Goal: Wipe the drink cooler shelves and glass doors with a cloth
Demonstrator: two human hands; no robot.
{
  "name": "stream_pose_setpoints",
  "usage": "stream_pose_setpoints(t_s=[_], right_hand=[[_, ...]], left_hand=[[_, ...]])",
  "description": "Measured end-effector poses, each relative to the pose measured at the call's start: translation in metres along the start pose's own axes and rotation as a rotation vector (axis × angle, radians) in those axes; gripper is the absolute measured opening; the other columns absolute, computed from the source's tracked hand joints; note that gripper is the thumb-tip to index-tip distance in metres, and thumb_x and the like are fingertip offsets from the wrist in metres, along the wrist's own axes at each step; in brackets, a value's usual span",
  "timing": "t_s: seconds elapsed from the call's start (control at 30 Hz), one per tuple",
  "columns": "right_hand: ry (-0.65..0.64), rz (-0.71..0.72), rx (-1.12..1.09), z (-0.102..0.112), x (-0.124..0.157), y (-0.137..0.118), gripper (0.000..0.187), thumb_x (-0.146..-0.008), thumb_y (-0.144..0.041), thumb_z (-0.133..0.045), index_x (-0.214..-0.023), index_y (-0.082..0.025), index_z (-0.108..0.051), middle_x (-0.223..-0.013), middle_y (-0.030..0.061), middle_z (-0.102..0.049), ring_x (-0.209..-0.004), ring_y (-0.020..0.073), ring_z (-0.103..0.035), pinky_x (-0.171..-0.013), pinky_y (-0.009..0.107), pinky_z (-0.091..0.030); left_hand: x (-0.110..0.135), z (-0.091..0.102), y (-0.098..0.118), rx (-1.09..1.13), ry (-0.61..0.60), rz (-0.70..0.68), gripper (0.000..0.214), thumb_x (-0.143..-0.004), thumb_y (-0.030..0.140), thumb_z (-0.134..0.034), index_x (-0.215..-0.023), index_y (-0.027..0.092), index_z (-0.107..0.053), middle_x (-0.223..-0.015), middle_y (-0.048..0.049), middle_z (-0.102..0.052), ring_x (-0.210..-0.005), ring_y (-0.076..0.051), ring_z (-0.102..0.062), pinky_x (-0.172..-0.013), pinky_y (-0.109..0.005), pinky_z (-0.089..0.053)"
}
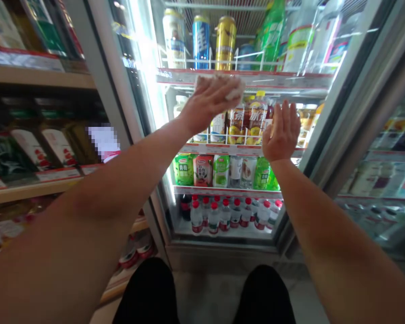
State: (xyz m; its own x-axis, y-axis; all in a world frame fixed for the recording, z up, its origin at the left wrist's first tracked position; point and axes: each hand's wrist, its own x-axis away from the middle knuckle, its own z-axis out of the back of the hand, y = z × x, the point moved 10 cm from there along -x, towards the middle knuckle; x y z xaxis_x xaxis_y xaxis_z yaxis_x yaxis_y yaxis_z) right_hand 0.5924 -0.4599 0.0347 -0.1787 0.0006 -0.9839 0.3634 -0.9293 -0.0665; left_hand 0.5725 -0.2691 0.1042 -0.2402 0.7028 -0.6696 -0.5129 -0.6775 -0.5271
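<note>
A whitish, crumpled cloth (236,90) lies under the fingers of my left hand (205,102), which presses it against the glass door (145,148) of a lit drinks fridge. The hand sits just below the top shelf edge, and part of the cloth is hidden beneath it. My right hand (282,132) is held up at the right side of the same door, fingers straight and palm toward the glass, with nothing in it. Behind the glass, between the hands, stand iced tea bottles (236,126) with yellow caps.
Tall cans (201,42) and a green bottle (272,33) stand on the top shelf. Lower down are cartons and bottles (202,171), then red-capped water bottles (225,213). Wooden shelves (37,180) with bottles flank the left; a metal door frame (367,94) runs along the right.
</note>
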Motion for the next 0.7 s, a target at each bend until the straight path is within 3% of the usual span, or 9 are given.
stream_pose_setpoints(t_s=[0.1,0.17,0.2,0.3,0.37,0.5,0.57,0.63,0.7], right_hand=[[0.008,-0.001,0.000,0.002,0.000,0.000,0.062,-0.096,-0.028,-0.028,-0.156,-0.019,-0.034,-0.162,0.0093,-0.037,-0.155,0.0268,-0.021,-0.122,0.055,-0.026],[0.005,0.000,0.003,0.002,0.001,-0.001,0.062,-0.096,-0.029,-0.028,-0.157,-0.019,-0.033,-0.162,0.0093,-0.037,-0.155,0.0272,-0.021,-0.122,0.056,-0.026],[0.002,-0.001,0.005,0.001,0.001,-0.001,0.062,-0.096,-0.029,-0.028,-0.157,-0.020,-0.032,-0.162,0.0092,-0.037,-0.155,0.0275,-0.021,-0.122,0.057,-0.025],[-0.007,-0.005,0.004,0.000,0.000,0.000,0.063,-0.096,-0.029,-0.029,-0.157,-0.020,-0.032,-0.162,0.0092,-0.037,-0.155,0.0276,-0.021,-0.122,0.057,-0.025],[-0.008,-0.008,-0.003,-0.001,0.000,0.001,0.062,-0.095,-0.029,-0.029,-0.157,-0.019,-0.033,-0.162,0.0094,-0.036,-0.155,0.0274,-0.020,-0.122,0.056,-0.025],[-0.029,-0.014,-0.017,0.000,-0.001,0.000,0.063,-0.095,-0.029,-0.030,-0.157,-0.018,-0.032,-0.163,0.0106,-0.035,-0.155,0.0290,-0.019,-0.122,0.058,-0.024],[-0.032,-0.015,-0.015,0.000,-0.001,-0.001,0.063,-0.095,-0.029,-0.030,-0.157,-0.018,-0.032,-0.163,0.0109,-0.035,-0.155,0.0293,-0.020,-0.121,0.058,-0.025],[-0.021,-0.015,-0.014,0.002,-0.001,-0.001,0.063,-0.095,-0.029,-0.029,-0.157,-0.020,-0.032,-0.162,0.0103,-0.035,-0.155,0.0291,-0.020,-0.121,0.058,-0.025],[-0.012,-0.012,-0.020,0.002,0.000,-0.001,0.063,-0.095,-0.029,-0.030,-0.157,-0.021,-0.032,-0.162,0.0095,-0.036,-0.155,0.0286,-0.021,-0.121,0.059,-0.025]], left_hand=[[0.003,0.028,-0.030,-0.059,0.253,0.276,0.046,-0.105,0.022,-0.029,-0.146,0.035,-0.046,-0.165,0.0133,-0.024,-0.155,-0.015,-0.005,-0.128,-0.050,-0.003],[0.017,0.026,-0.021,-0.101,0.269,0.333,0.049,-0.104,0.020,-0.028,-0.146,0.033,-0.048,-0.166,0.0071,-0.022,-0.155,-0.019,-0.011,-0.126,-0.052,-0.012],[0.023,0.017,-0.009,-0.100,0.206,0.283,0.049,-0.104,0.020,-0.028,-0.145,0.032,-0.050,-0.165,0.0044,-0.027,-0.155,-0.020,-0.015,-0.126,-0.053,-0.015],[0.036,-0.025,0.039,0.009,-0.223,-0.134,0.044,-0.104,0.028,-0.030,-0.142,0.038,-0.051,-0.157,0.0086,-0.043,-0.152,-0.016,-0.025,-0.127,-0.049,-0.018],[0.035,-0.023,0.034,0.019,-0.271,-0.215,0.044,-0.105,0.030,-0.029,-0.143,0.038,-0.049,-0.159,0.0114,-0.039,-0.153,-0.014,-0.023,-0.128,-0.047,-0.015],[0.019,0.030,-0.047,-0.123,0.200,0.289,0.046,-0.106,0.024,-0.022,-0.146,0.031,-0.045,-0.167,0.0134,-0.017,-0.154,-0.013,-0.006,-0.128,-0.049,0.002],[0.032,0.035,-0.058,-0.160,0.299,0.461,0.048,-0.106,0.023,-0.020,-0.149,0.031,-0.041,-0.167,0.0140,-0.014,-0.154,-0.013,-0.003,-0.127,-0.047,0.004],[0.041,0.018,-0.040,-0.131,0.199,0.389,0.051,-0.104,0.026,-0.021,-0.151,0.034,-0.039,-0.167,0.0136,-0.018,-0.156,-0.013,-0.002,-0.128,-0.046,0.000],[0.046,-0.008,-0.005,-0.052,-0.006,0.140,0.049,-0.103,0.032,-0.023,-0.147,0.040,-0.042,-0.163,0.0163,-0.028,-0.156,-0.014,-0.007,-0.129,-0.043,-0.004]])
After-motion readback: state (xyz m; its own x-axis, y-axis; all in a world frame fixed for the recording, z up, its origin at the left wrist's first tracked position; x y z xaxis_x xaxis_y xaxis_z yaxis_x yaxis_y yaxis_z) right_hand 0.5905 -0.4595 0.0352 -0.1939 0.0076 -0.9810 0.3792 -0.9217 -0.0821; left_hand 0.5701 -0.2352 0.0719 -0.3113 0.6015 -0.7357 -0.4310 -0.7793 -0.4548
